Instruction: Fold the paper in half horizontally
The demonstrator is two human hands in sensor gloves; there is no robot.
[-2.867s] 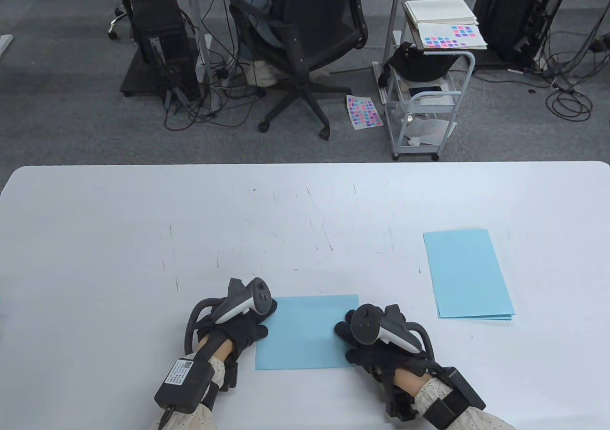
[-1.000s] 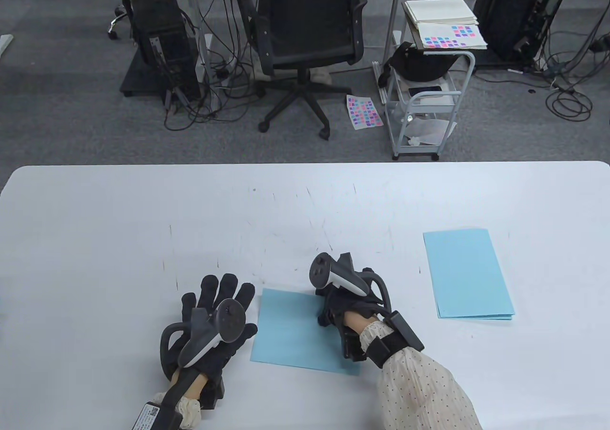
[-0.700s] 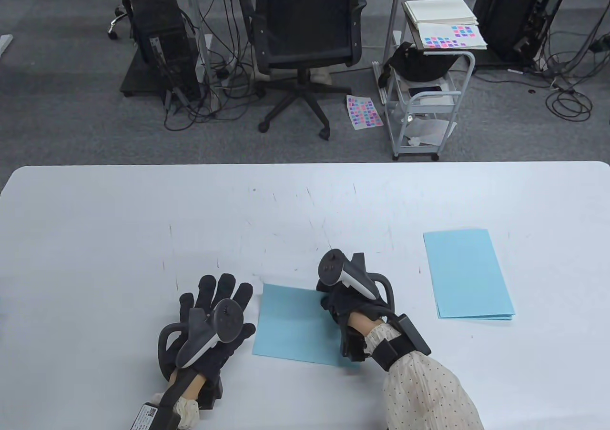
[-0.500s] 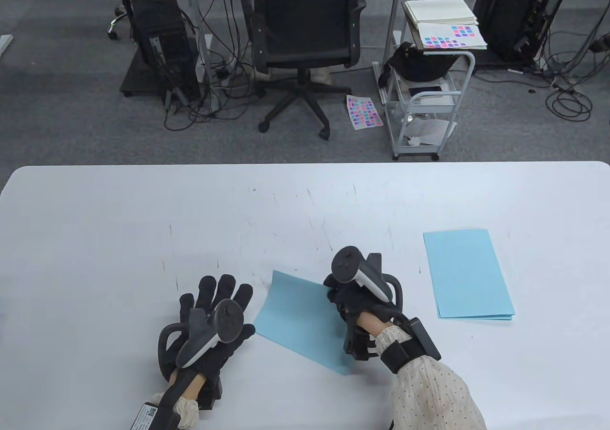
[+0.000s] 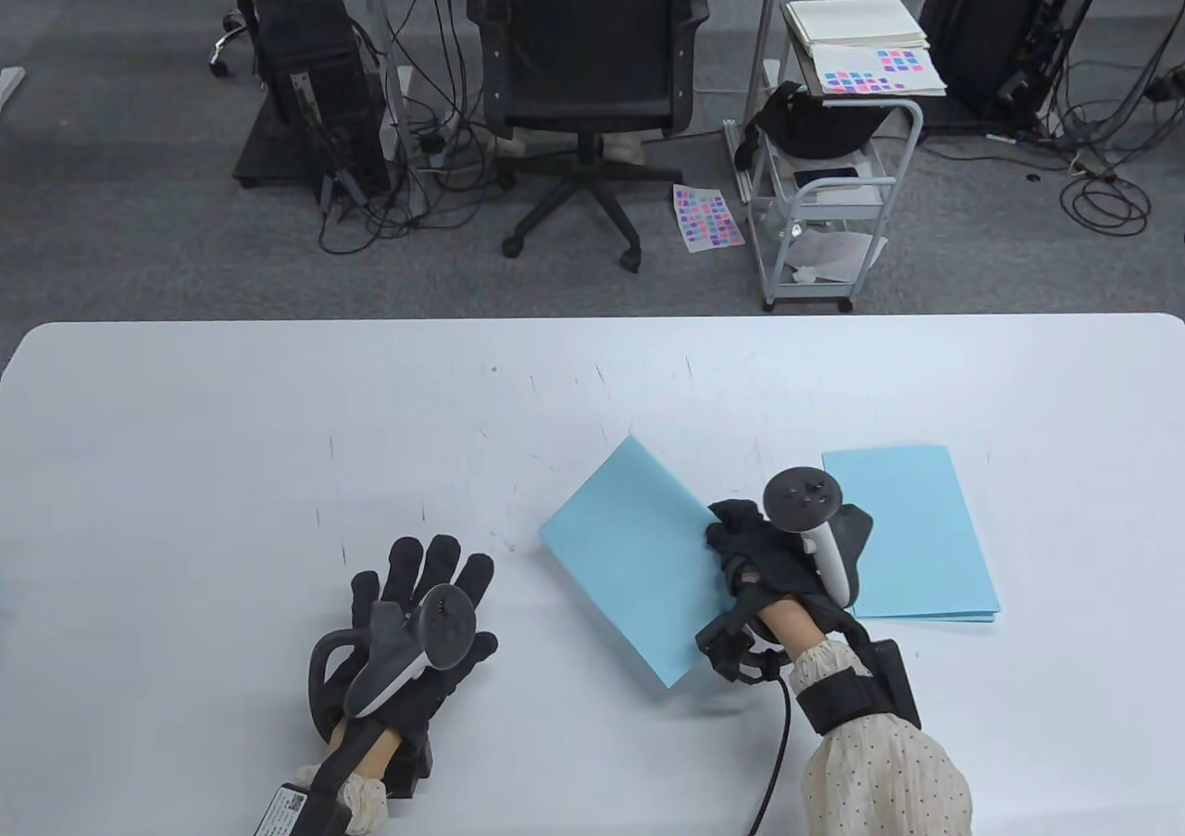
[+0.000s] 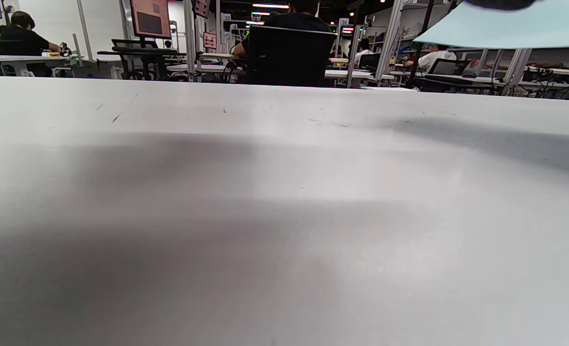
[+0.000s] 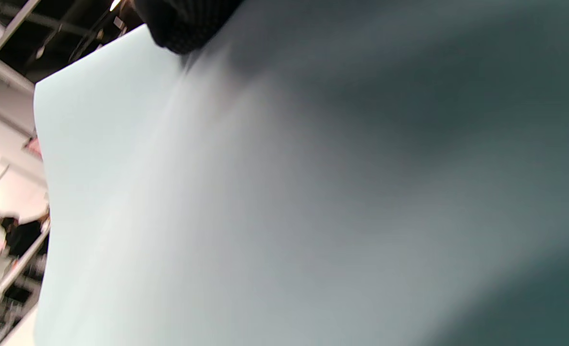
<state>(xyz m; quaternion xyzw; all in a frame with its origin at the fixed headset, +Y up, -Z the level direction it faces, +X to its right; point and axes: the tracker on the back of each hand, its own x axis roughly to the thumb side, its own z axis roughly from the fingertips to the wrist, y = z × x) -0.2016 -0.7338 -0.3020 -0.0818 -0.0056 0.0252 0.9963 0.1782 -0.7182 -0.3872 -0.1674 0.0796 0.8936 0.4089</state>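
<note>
A folded light-blue paper (image 5: pixel 629 558) is lifted off the white table (image 5: pixel 278 429), turned diagonally. My right hand (image 5: pixel 741 544) grips its right edge and holds it in the air, just left of the blue stack. The paper fills the right wrist view (image 7: pixel 265 202), with a gloved fingertip (image 7: pixel 183 24) on its top edge. Its underside shows at the top right of the left wrist view (image 6: pixel 505 26). My left hand (image 5: pixel 421 595) rests flat on the table with fingers spread, to the left of the paper and apart from it.
A stack of light-blue sheets (image 5: pixel 912 530) lies on the table at the right, partly behind my right hand. Beyond the far table edge stand an office chair (image 5: pixel 583 68) and a small metal cart (image 5: pixel 829 197).
My right hand has lifted the folded paper off the table and carried it up and to the right, turning it diagonal. My left hand has stayed flat on the table.
</note>
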